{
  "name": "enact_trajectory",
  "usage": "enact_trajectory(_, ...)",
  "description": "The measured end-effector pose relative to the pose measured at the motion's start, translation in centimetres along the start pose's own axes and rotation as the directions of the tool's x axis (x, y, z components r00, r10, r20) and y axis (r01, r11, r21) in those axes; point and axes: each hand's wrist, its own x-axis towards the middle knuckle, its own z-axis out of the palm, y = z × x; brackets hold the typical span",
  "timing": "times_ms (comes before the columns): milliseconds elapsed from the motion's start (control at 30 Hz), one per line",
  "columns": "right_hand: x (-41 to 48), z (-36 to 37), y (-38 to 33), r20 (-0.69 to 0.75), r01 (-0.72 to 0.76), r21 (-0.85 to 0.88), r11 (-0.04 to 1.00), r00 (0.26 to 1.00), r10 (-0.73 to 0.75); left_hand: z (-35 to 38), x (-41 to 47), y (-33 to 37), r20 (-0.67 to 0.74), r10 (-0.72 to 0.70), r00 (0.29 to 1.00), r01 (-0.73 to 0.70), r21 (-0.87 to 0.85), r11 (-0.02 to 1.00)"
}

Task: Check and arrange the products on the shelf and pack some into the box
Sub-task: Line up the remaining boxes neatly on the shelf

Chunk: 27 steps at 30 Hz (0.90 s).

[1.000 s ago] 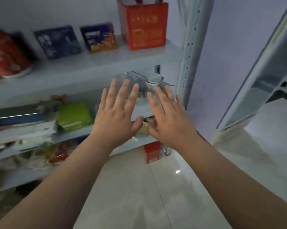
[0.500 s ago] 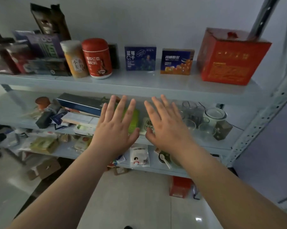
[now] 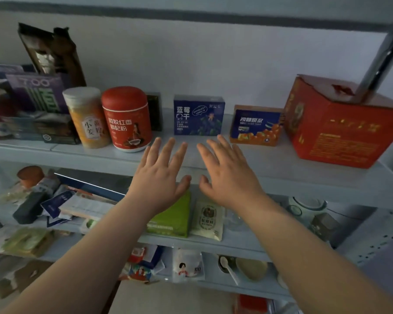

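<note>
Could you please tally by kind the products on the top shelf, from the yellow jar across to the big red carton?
Round canisters: 2, the yellow jar and the red canister
Small boxes: 3, the dark box, the blue box and the blue-and-orange box
Large cartons: 1, the red carton
Total: 6

Red canister [image 3: 127,118], yellow jar [image 3: 87,117], blue box [image 3: 199,114], large red carton [image 3: 340,123], green packet [image 3: 173,217]

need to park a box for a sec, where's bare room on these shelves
Bare: the front strip of the top shelf, from the red canister past the blue blueberry box to the blue-and-orange box. Crowded: its left end beyond the yellow jar, and the middle shelf.
</note>
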Motion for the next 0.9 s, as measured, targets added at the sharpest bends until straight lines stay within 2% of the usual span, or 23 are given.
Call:
enact_trajectory(233, 6.2, 2.2, 3.0, -0.090, 0.061, 0.020, 0.998, 0.994, -0.059, 3.9, 6.4, -1.5, 0.052, 0.018, 0.998, -0.010, -0.142, 0.990)
enact_trajectory(467, 18.2, 1.6, 3.0, -0.121, 0.176, 0.142, 0.974, 0.980, -0.159, 5.3, 8.9, -2.9, 0.242, -0.042, 0.969, 0.065, -0.085, 0.994)
enact_trajectory(633, 28.1, 1.4, 1.9, 0.120, 0.120, 0.131, 0.984, 0.983, -0.136, 5.6, 9.1, -3.1, 0.268, -0.070, 0.961, 0.101, -0.105, 0.989)
enact_trajectory(733, 32.0, 2.5, 1.3, 0.318, 0.060, 0.121, 0.991, 0.943, -0.096, 5.3, 9.2, -3.1, 0.289, -0.080, 0.954, 0.124, -0.137, 0.983)
enact_trajectory(800, 33.7, 3.3, 1.0, 0.369, 0.039, 0.129, 0.991, 0.926, -0.084, 5.0, 9.2, -3.0, 0.295, -0.085, 0.952, 0.134, -0.149, 0.980)
enact_trajectory(900, 34.7, 4.1, 0.7, 0.349, 0.030, 0.180, 0.983, 0.933, -0.092, 4.9, 9.2, -3.0, 0.302, -0.088, 0.949, 0.142, -0.160, 0.977)
